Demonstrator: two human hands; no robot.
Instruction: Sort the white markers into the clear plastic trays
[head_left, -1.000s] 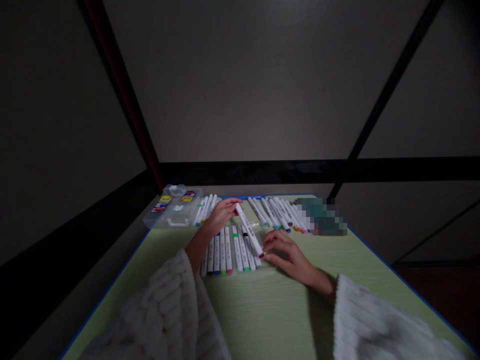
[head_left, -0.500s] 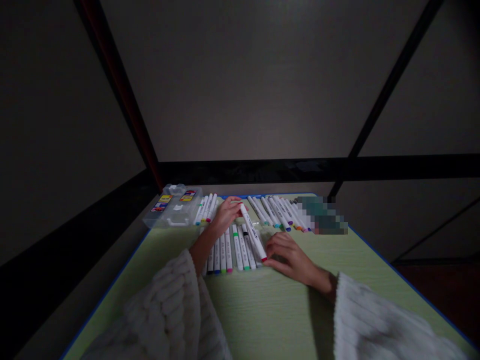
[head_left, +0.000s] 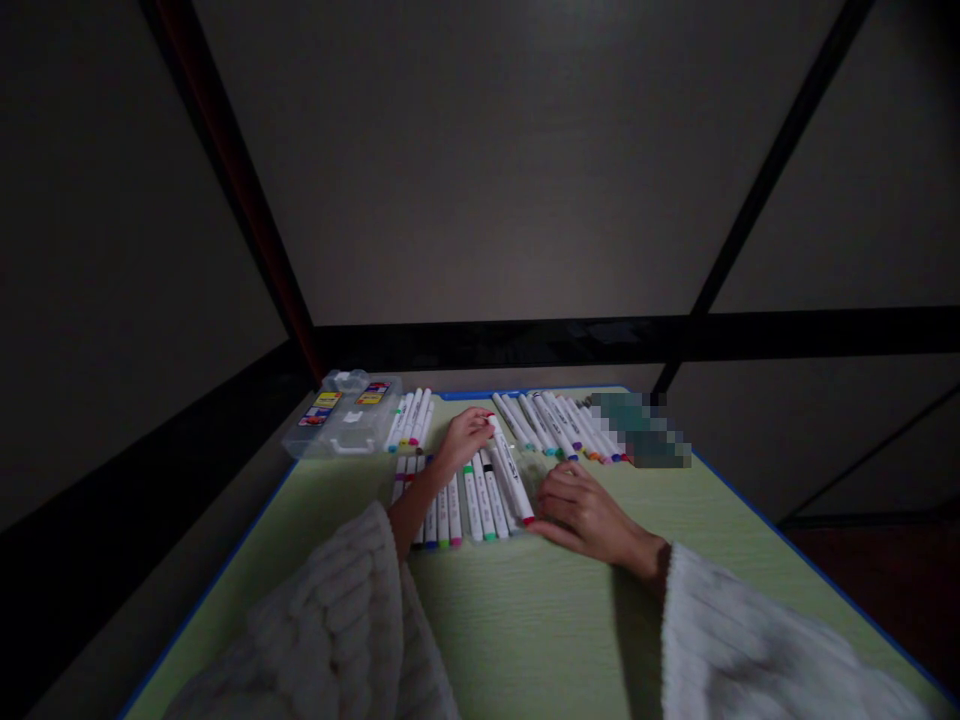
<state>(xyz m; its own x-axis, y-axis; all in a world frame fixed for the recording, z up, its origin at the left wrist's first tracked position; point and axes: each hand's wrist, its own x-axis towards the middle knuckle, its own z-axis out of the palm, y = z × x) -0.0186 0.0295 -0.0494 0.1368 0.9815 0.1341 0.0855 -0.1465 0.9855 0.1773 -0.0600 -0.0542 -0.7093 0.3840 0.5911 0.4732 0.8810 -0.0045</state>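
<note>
A white marker (head_left: 511, 470) with red ends slants over the clear plastic tray (head_left: 529, 463). My left hand (head_left: 465, 440) is closed on its far end, fingertips pinching near the red tip. My right hand (head_left: 581, 508) is at its near end, fingers curled and the thumb against the red cap; part of that grip is hidden. Left of this marker, a row of white markers (head_left: 474, 505) with coloured ends lies in the tray, partly behind my left wrist.
A clear plastic case (head_left: 352, 425) with colourful labels lies at the back left, beside several markers (head_left: 412, 418). More markers (head_left: 551, 425) lie in a row at the back right, next to a blurred green patch (head_left: 649, 430). Blue edging borders the table (head_left: 540, 620).
My left hand has shifted slightly right and nearer along with the marker's far end. The marker's red near end stays by my right thumb. The view has shifted slightly.
</note>
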